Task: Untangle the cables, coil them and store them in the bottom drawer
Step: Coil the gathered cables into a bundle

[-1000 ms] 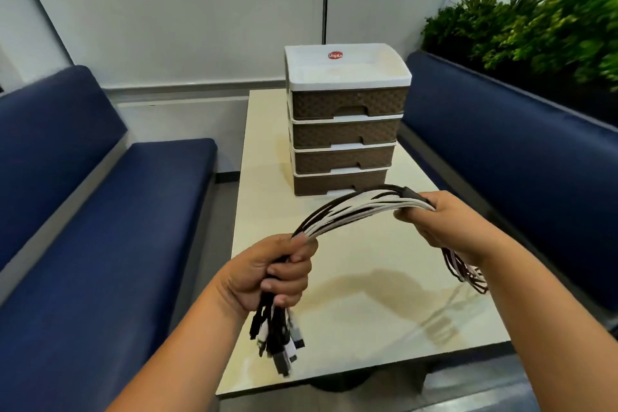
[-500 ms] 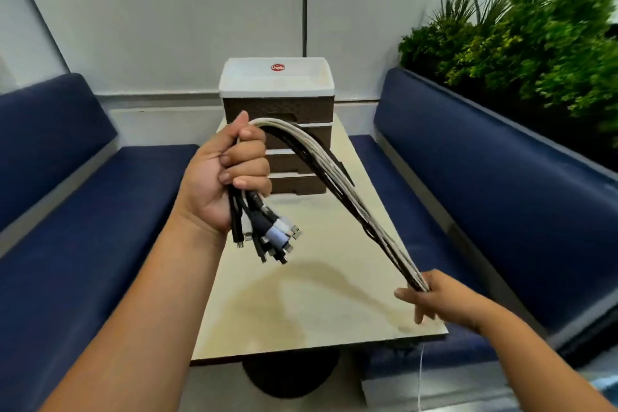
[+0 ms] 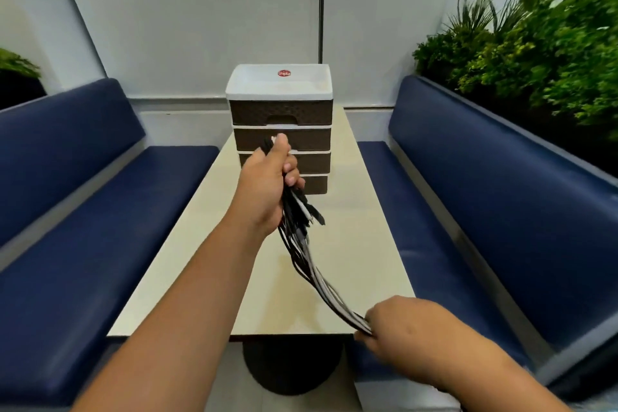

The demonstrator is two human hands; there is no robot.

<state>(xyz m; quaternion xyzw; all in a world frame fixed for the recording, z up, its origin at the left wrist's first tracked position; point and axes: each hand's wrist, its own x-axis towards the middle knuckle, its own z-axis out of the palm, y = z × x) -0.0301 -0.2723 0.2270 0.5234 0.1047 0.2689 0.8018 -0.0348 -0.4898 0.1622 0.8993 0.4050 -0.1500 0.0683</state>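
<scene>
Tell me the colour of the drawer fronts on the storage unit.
Dark brown with a woven texture, under a white top; the drawer unit shows only in the head view.

A café-style booth: blue padded benches flanking a pedestal table.

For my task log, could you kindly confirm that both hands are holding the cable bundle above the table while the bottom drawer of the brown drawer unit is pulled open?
Not quite: the head view shows the bottom drawer closed, like those above it. The rest holds: the left hand and right hand grip the cable bundle above the table.
</scene>
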